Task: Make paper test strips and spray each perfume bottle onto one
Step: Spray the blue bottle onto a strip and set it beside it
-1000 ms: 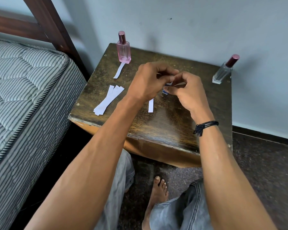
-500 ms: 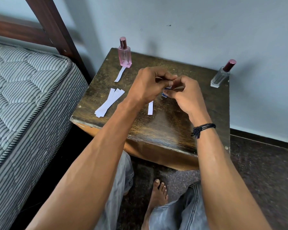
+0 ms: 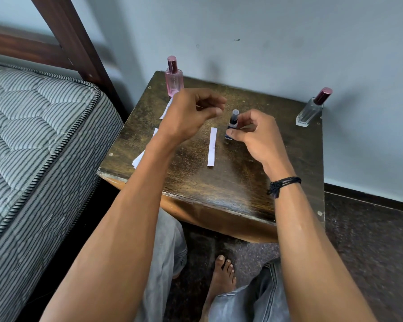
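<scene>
— Three bottles, then. Which one were you on?

— The middle one. My right hand (image 3: 254, 133) was closed round the dark bottle (image 3: 232, 125), thumb low on its side and fingers behind it. The bottle stood upright on the table (image 3: 230, 187), about the centre. My left hand (image 3: 191, 112) hung above the table just left of it, loosely curled, thumb near forefinger. I couldn't tell whether it pinched anything small. A strip (image 3: 212, 146) lay flat just beside the bottle, touching neither hand.

— So the cutting was done?

— I'd judge so. Spare strips (image 3: 140, 159) sat in a pile by the left edge, half under my forearm. The pink bottle (image 3: 173, 77) at the back left had its own strip (image 3: 165, 111) in front of it, so I took that one as dealt with. The clear bottle (image 3: 311, 110) at the back right had none near it.

— And the next move?

— Probably to bring the strip and the nozzle together. That needed the left hand to lift the thin paper off the wood by one end. The right had to turn the spray head toward it and press from close by. Light paper like that would flutter or slide, so I'd have held it firmly.

— What was the room like?

— Plain pale wall (image 3: 265, 31) behind, a striped mattress (image 3: 33, 126) on a dark bed frame (image 3: 75, 40) to my left, and dark speckled floor (image 3: 370, 240). The table was small, its dark top worn and scuffed, and it stood against the wall.
</scene>
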